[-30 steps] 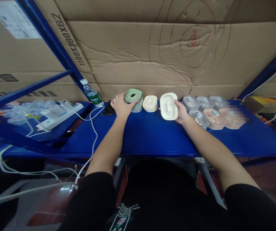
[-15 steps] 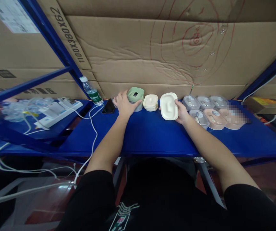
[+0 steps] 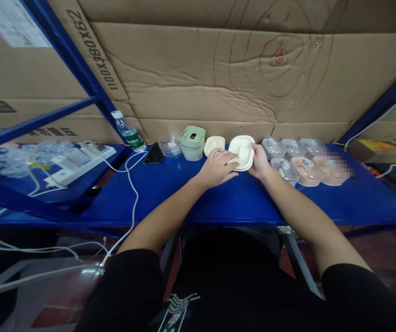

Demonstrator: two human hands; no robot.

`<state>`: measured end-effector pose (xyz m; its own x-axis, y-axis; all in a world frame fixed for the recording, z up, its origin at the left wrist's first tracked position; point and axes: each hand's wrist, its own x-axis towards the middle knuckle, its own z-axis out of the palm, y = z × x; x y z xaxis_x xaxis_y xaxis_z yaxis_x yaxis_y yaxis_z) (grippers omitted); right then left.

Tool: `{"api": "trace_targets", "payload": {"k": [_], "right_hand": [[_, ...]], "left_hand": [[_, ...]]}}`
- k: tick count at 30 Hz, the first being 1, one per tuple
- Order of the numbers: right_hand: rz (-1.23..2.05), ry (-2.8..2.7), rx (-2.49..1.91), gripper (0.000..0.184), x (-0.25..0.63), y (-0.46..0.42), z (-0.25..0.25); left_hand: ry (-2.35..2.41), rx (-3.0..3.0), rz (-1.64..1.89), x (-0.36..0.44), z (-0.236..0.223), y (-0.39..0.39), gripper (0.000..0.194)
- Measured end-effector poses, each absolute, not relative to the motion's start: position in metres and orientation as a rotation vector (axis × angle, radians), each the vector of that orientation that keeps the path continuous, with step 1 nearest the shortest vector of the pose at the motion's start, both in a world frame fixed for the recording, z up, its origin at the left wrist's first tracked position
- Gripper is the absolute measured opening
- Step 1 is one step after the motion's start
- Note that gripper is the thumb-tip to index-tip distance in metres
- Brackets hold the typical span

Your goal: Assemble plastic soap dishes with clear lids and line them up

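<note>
A cream oval lid (image 3: 242, 152) sits near the back of the blue shelf (image 3: 218, 198). My right hand (image 3: 260, 162) grips its right edge, fingers curled around the rim. My left hand (image 3: 216, 168) rests on its left side, fingers closed over the edge. Just left of it lies a stack of cream lids (image 3: 213, 143), then a green lidded box (image 3: 192, 143) standing free, and a clear round container (image 3: 170, 145).
Several clear and pink lidded boxes (image 3: 294, 159) fill the shelf's right part. A black phone (image 3: 154, 153), a water bottle (image 3: 127, 132), a power strip (image 3: 80, 159) and white cables (image 3: 128, 184) lie to the left. Cardboard (image 3: 218, 69) walls the back.
My left hand let go of the green box and moved right onto the cream lid. The clear round container it hid now shows. The lid has tipped flatter.
</note>
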<state>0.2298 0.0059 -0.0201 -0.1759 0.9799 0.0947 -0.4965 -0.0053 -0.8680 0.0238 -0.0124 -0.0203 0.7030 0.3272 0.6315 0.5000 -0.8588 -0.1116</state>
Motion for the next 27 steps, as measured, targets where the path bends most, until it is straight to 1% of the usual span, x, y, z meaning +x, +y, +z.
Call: {"api": "trace_targets", "payload": {"k": [1, 3, 5, 8, 11, 12, 13, 14, 17, 19, 21, 23, 27], "right_hand": [[1.528, -0.993, -0.675, 0.057, 0.230, 0.006, -0.021], [1.522, -1.074, -0.668, 0.064, 0.233, 0.007, -0.022], [1.478, -1.206, -0.691, 0.073, 0.235, 0.005, -0.023], [1.271, -1.519, -0.794, 0.080, 0.234, 0.000, -0.026], [0.875, -1.904, -0.840, 0.092, 0.229, -0.006, -0.033], [0.761, -1.991, -0.832, 0.092, 0.227, -0.007, -0.035], [0.665, -2.047, -0.827, 0.088, 0.226, -0.008, -0.037], [0.591, -2.073, -0.831, 0.080, 0.225, -0.008, -0.038], [0.442, -2.025, -0.915, 0.052, 0.227, -0.004, -0.038], [0.385, -1.954, -0.982, 0.042, 0.231, -0.002, -0.036], [0.350, -1.903, -1.009, 0.039, 0.234, 0.000, -0.036], [0.334, -1.907, -0.990, 0.039, 0.235, 0.001, -0.036], [0.342, -2.001, -0.951, 0.049, 0.233, 0.001, -0.039]], "left_hand": [[-0.654, -2.653, -0.896, 0.027, -0.022, -0.014, 0.024], [-0.702, -2.690, -0.962, 0.028, -0.024, -0.012, 0.019], [-0.831, -2.723, -1.152, 0.027, -0.027, -0.007, 0.017], [-1.160, -2.700, -1.676, 0.028, -0.029, 0.002, 0.014], [-1.490, -2.611, -2.317, 0.032, -0.032, 0.009, 0.018], [-1.584, -2.577, -2.485, 0.034, -0.034, 0.010, 0.022], [-1.673, -2.547, -2.612, 0.035, -0.035, 0.012, 0.026], [-1.754, -2.533, -2.691, 0.035, -0.036, 0.014, 0.030], [-1.934, -2.562, -2.741, 0.035, -0.038, 0.017, 0.039], [-1.985, -2.617, -2.705, 0.035, -0.039, 0.018, 0.041], [-2.022, -2.681, -2.655, 0.036, -0.039, 0.018, 0.042], [-2.092, -2.729, -2.613, 0.036, -0.040, 0.018, 0.042], [-2.213, -2.683, -2.674, 0.034, -0.040, 0.019, 0.037]]}}
